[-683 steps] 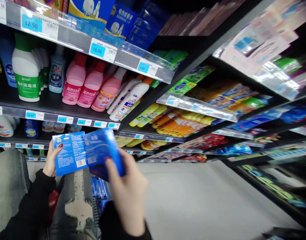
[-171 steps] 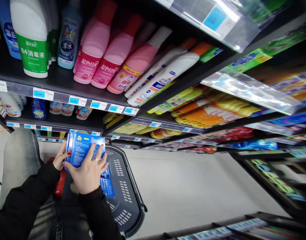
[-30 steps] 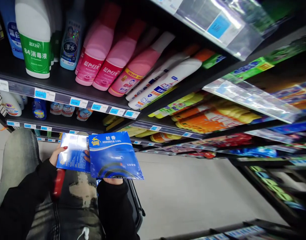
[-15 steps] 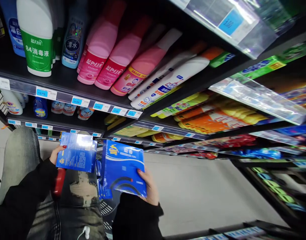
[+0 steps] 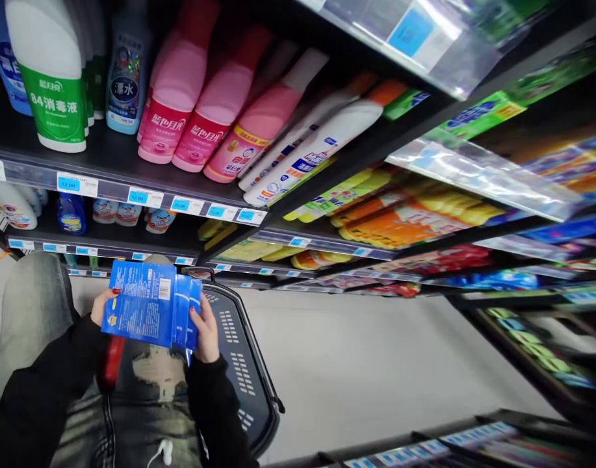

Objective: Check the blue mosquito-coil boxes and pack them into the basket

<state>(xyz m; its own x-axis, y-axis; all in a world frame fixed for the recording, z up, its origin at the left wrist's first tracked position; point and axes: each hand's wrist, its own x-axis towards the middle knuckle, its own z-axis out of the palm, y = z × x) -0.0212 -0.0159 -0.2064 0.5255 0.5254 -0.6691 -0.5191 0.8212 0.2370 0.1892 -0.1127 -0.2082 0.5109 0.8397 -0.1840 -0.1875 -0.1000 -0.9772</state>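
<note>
A stack of flat blue boxes (image 5: 144, 312) with white print and a barcode is held over my lap in both hands. My left hand (image 5: 100, 305) grips its left edge, thumb on top. My right hand (image 5: 206, 335) clasps the right edge, fingers wrapped round the end of the stack. Just beyond and under my hands sits a dark plastic shopping basket (image 5: 246, 370), its inside mostly hidden by my arms.
Shop shelves rise to the left and ahead with pink bottles (image 5: 185, 107), a green-labelled white bottle (image 5: 51, 78), white bottles (image 5: 317, 153) and blue price tags (image 5: 68, 185). Pale floor (image 5: 375, 364) runs along the aisle. A second shelf edge (image 5: 424, 448) lies at bottom right.
My right hand, which held a separate blue box out to the right, has come back to the left. That box is no longer apart; both hands now grip one stack.
</note>
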